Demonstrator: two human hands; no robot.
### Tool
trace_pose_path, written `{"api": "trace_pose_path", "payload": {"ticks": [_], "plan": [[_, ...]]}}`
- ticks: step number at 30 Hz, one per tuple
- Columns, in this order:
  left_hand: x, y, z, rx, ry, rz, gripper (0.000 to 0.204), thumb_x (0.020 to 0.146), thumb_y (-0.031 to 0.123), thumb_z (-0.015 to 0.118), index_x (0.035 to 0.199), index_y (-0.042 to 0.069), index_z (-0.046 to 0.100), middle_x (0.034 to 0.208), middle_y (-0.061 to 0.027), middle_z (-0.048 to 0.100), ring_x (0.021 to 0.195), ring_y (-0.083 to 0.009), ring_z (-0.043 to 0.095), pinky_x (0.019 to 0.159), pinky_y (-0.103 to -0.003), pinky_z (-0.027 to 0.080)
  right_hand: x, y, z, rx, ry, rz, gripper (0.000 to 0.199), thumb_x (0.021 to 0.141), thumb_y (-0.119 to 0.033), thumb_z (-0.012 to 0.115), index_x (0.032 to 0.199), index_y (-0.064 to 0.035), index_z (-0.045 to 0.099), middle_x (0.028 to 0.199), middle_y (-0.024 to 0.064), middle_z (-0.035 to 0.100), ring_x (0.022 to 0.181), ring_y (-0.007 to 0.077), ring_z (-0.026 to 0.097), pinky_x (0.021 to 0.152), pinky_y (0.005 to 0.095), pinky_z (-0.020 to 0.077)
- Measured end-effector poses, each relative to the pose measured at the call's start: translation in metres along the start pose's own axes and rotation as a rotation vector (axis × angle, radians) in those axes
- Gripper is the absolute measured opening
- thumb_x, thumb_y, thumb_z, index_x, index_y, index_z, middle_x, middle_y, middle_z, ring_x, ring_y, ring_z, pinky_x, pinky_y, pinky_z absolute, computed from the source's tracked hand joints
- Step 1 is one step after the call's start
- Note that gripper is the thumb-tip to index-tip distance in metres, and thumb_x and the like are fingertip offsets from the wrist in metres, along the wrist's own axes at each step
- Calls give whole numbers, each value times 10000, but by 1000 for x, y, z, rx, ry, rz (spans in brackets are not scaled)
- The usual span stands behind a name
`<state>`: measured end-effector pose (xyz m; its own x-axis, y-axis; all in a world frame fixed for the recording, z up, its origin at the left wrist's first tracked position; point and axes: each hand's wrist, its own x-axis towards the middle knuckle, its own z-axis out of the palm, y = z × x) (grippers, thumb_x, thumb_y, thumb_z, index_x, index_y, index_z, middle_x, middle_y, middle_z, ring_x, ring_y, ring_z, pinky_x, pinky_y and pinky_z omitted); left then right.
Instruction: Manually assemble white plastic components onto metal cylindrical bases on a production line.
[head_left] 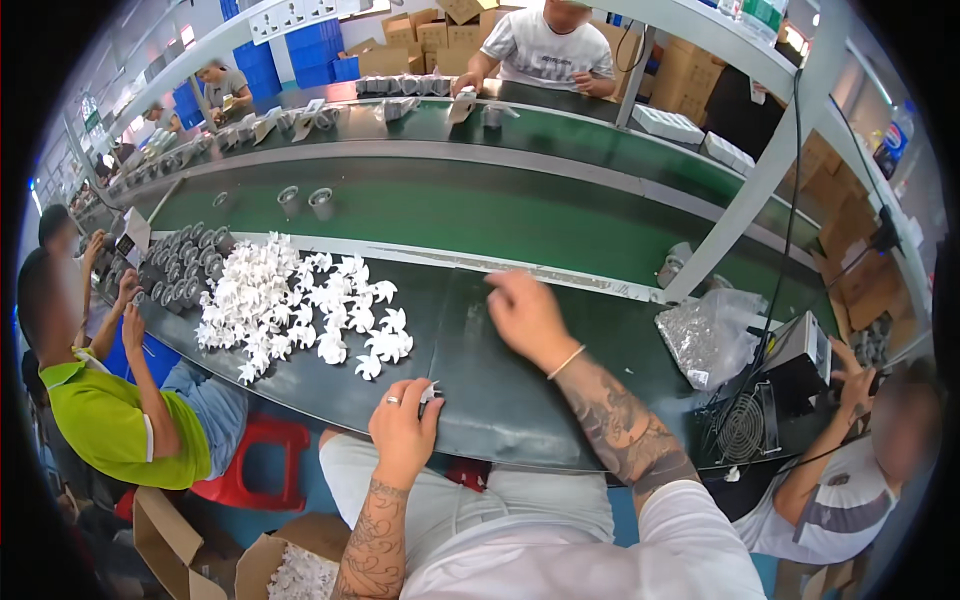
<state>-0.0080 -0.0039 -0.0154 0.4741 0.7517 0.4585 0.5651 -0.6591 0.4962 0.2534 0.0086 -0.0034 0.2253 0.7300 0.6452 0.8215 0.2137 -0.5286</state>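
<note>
My left hand (402, 425) is closed at the near edge of the dark green work surface (480, 350), pinching a small white and dark plastic part (430, 393) between thumb and fingers. My right hand (528, 315) hovers farther forward over the same surface, its fingers curled; anything inside them is hidden. Left of my hands lies a heap of white bladed impellers (255, 290). Some looser white impellers (385, 345) are spread at its right side, nearest my left hand.
Grey cup-shaped housings (185, 265) crowd beside the heap. A green conveyor (420, 205) runs beyond a metal rail. At right are a clear bag of small parts (700, 335), a metal box (800, 355), a fan guard (742, 428) and a slanted post (745, 195). Co-workers sit on both sides.
</note>
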Motion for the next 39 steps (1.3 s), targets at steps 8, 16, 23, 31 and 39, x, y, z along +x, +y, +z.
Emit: {"api": "trace_pose_path", "payload": {"ticks": [8, 16, 23, 31, 39], "plan": [[-11, -2, -3, -37, 44, -45, 229, 775, 154, 775, 964, 75, 672, 913, -90, 665, 761, -297, 645, 655, -390, 502, 60, 103, -157, -1106, -529, 834, 351, 878, -220, 554, 1168, -93, 706, 1285, 151, 643, 1251, 347, 578, 1025, 584, 412], [-6, -4, -1, -78, 90, 36, 190, 768, 133, 784, 914, 77, 676, 828, -65, 653, 679, -254, 631, 598, -354, 494, 44, 138, -164, -1157, -626, 704, 390, 806, -134, 634, 1183, -36, 659, 1229, 233, 614, 1117, 385, 623, 953, 483, 512], [-12, -10, -7, -41, 182, -50, 125, 825, 127, 716, 911, 55, 660, 761, -101, 648, 652, -273, 645, 578, -385, 500, 23, 87, -74, -116, -179, 358, 539, 901, -374, 667, 1290, -19, 550, 1045, 214, 652, 1017, 361, 634, 893, 408, 496], [-21, -5, 9, -261, 113, -39, 296, 886, 148, 641, 1160, 52, 578, 976, -137, 637, 928, -339, 628, 779, -448, 514, -54, -37, 1, 476, -373, 316, 413, 870, -37, 607, 1267, 41, 528, 1109, 124, 591, 1003, 193, 583, 914, 324, 480], [-20, -4, 18, -139, 173, -32, 145, 840, 116, 643, 964, 47, 611, 901, -94, 536, 866, -301, 575, 727, -416, 492, -37, -35, -11, 360, -512, 284, 376, 969, -204, 587, 1237, 59, 589, 1244, 240, 614, 1098, 364, 608, 950, 408, 482]]}}
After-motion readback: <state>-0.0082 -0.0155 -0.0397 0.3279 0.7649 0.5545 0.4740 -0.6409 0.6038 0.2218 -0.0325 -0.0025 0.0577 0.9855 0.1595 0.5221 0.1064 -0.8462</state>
